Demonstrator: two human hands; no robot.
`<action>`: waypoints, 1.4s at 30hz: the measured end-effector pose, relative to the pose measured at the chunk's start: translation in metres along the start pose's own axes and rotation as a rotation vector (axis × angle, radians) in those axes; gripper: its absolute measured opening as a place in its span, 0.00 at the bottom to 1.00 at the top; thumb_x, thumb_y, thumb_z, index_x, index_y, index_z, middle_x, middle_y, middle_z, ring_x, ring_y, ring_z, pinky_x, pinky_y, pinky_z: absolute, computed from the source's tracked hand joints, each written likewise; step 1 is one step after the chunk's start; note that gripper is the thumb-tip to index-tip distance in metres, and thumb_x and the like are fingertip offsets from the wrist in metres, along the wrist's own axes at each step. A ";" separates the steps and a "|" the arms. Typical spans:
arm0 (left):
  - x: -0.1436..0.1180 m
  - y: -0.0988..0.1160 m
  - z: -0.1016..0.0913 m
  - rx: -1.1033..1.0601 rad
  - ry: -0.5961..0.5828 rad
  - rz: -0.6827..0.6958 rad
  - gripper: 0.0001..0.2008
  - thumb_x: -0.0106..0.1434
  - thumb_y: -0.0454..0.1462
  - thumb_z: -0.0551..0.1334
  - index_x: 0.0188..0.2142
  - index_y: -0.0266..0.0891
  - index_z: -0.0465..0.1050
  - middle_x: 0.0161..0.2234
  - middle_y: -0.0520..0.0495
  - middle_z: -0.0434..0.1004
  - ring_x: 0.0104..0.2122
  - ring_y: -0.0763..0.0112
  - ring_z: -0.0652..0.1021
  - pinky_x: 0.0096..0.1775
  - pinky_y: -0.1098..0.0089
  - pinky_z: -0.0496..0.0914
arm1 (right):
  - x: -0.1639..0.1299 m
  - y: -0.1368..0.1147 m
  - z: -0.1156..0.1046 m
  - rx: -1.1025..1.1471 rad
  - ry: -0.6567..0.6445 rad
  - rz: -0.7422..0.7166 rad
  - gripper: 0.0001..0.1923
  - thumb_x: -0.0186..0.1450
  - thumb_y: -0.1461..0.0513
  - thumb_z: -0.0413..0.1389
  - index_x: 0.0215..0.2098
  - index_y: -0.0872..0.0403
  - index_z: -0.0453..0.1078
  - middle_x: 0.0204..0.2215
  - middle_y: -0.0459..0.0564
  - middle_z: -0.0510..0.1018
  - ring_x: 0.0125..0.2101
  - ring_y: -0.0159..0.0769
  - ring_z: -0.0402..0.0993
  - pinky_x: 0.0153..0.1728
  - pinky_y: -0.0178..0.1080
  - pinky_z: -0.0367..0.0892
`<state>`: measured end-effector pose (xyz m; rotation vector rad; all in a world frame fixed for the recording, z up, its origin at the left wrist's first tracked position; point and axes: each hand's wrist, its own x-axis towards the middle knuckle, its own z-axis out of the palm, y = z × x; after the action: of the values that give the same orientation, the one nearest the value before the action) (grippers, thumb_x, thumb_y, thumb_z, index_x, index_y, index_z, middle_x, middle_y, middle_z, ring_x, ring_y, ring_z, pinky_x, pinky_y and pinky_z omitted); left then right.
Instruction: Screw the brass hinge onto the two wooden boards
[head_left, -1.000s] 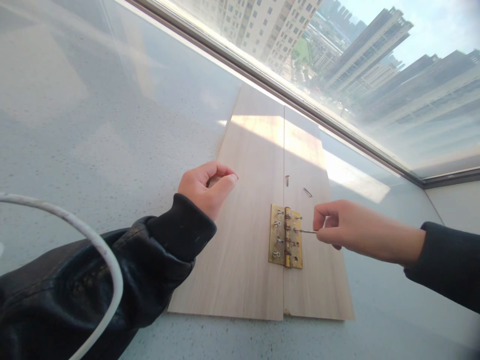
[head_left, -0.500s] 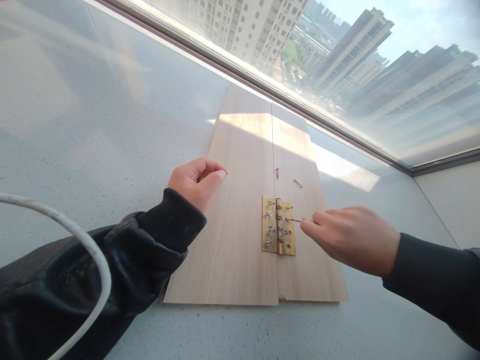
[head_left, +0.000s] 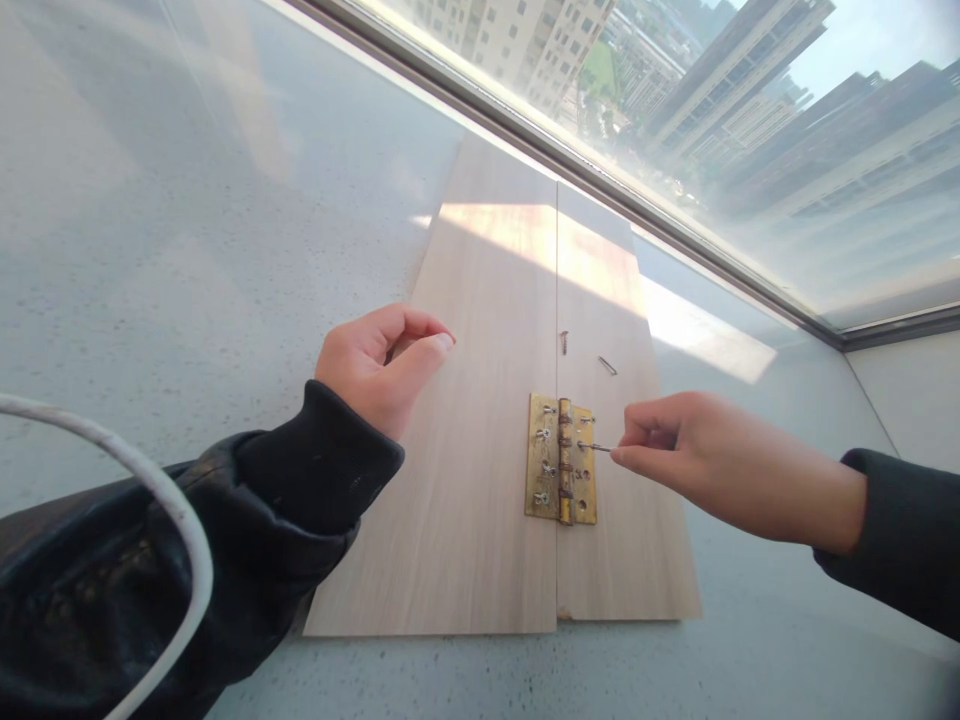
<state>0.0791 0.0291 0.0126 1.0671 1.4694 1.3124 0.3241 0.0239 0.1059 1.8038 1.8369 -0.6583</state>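
Fingers [head_left: 626, 452] again pinched on key [head_left: 596, 447] (hinge [head_left: 562, 472] unmoved)

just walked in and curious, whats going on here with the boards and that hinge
A person in dark sleeves works at two pale wooden boards lying side by side on a speckled grey counter by a window. A brass hinge spans the seam between them. The right hand pinches a thin metal tool whose tip sits at a screw on the hinge's right leaf. The left hand, loosely curled, rests at the left board's edge. Two loose screws lie above the hinge.
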 end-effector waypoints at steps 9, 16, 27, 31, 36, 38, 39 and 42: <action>-0.001 -0.001 -0.001 0.013 -0.014 0.003 0.06 0.53 0.40 0.62 0.24 0.41 0.77 0.20 0.51 0.72 0.29 0.68 0.73 0.25 0.70 0.60 | 0.011 -0.006 -0.009 0.295 -0.251 0.333 0.08 0.60 0.59 0.52 0.24 0.52 0.61 0.16 0.42 0.63 0.14 0.26 0.51 0.16 0.35 0.45; 0.001 -0.003 -0.002 0.005 -0.023 0.006 0.05 0.53 0.38 0.63 0.24 0.41 0.77 0.23 0.51 0.76 0.31 0.68 0.74 0.30 0.70 0.66 | -0.010 0.006 0.006 -0.443 0.219 -0.289 0.05 0.62 0.65 0.52 0.28 0.52 0.67 0.20 0.45 0.69 0.19 0.31 0.58 0.23 0.38 0.46; 0.002 -0.006 -0.001 -0.032 -0.008 0.009 0.05 0.52 0.38 0.63 0.24 0.42 0.76 0.24 0.52 0.77 0.32 0.68 0.74 0.32 0.70 0.66 | -0.013 0.023 0.019 -0.897 0.398 -0.552 0.15 0.68 0.69 0.45 0.28 0.53 0.67 0.19 0.46 0.68 0.17 0.31 0.57 0.24 0.42 0.36; 0.002 -0.004 -0.002 -0.007 -0.009 0.003 0.05 0.52 0.38 0.63 0.24 0.41 0.77 0.24 0.52 0.77 0.32 0.67 0.75 0.32 0.70 0.67 | -0.009 0.016 0.017 -0.753 0.243 -0.399 0.13 0.67 0.66 0.47 0.25 0.54 0.64 0.19 0.47 0.69 0.16 0.28 0.50 0.23 0.40 0.36; 0.001 -0.001 -0.001 0.000 0.007 -0.010 0.05 0.52 0.37 0.63 0.24 0.41 0.77 0.24 0.52 0.77 0.31 0.68 0.75 0.32 0.69 0.68 | -0.004 0.005 0.009 -0.706 0.183 -0.283 0.19 0.68 0.54 0.46 0.22 0.52 0.61 0.17 0.47 0.64 0.17 0.30 0.47 0.21 0.38 0.40; 0.001 -0.001 -0.001 0.000 0.009 -0.016 0.05 0.52 0.38 0.63 0.23 0.42 0.77 0.23 0.51 0.76 0.32 0.67 0.75 0.32 0.69 0.68 | -0.002 0.002 0.005 -0.658 0.143 -0.245 0.20 0.68 0.52 0.46 0.21 0.52 0.60 0.16 0.47 0.62 0.18 0.31 0.49 0.21 0.38 0.44; 0.001 0.000 -0.001 0.000 0.008 -0.018 0.05 0.52 0.38 0.63 0.23 0.42 0.76 0.23 0.51 0.76 0.32 0.66 0.75 0.31 0.69 0.68 | -0.001 0.001 0.004 -0.619 0.118 -0.224 0.20 0.67 0.52 0.46 0.21 0.52 0.59 0.15 0.47 0.61 0.18 0.31 0.50 0.22 0.38 0.46; 0.001 0.000 -0.001 0.004 0.005 -0.017 0.05 0.52 0.39 0.63 0.23 0.42 0.76 0.23 0.50 0.75 0.33 0.65 0.75 0.30 0.69 0.67 | 0.001 -0.001 -0.001 -0.466 0.043 -0.155 0.21 0.66 0.51 0.48 0.19 0.52 0.57 0.15 0.46 0.60 0.19 0.32 0.53 0.23 0.39 0.51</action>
<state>0.0779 0.0300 0.0121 1.0525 1.4827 1.3009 0.3226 0.0253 0.1058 1.3909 1.9716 -0.2138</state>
